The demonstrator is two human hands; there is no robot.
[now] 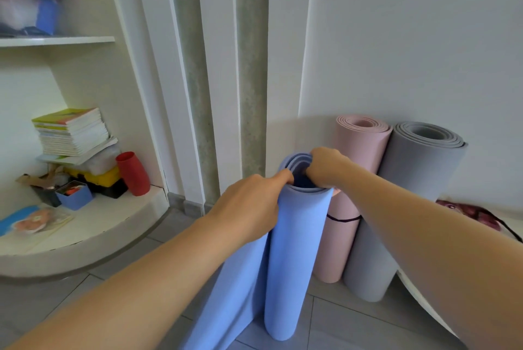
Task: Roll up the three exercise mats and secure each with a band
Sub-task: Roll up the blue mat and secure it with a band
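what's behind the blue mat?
The pink mat, rolled upright against the wall, a dark band round it; the grey mat stands beside it. The blue mat hides the pink mat's left edge; the right forearm covers the grey mat's middle.

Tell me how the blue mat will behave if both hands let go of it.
Likely floppy: part of the blue mat hangs slack beside the roll, so it would probably unwind. Upright on its narrow end, steadied at the top by the left hand and right hand, it may tip.

Three mats (336, 250) upright on tiled floor (339, 321)
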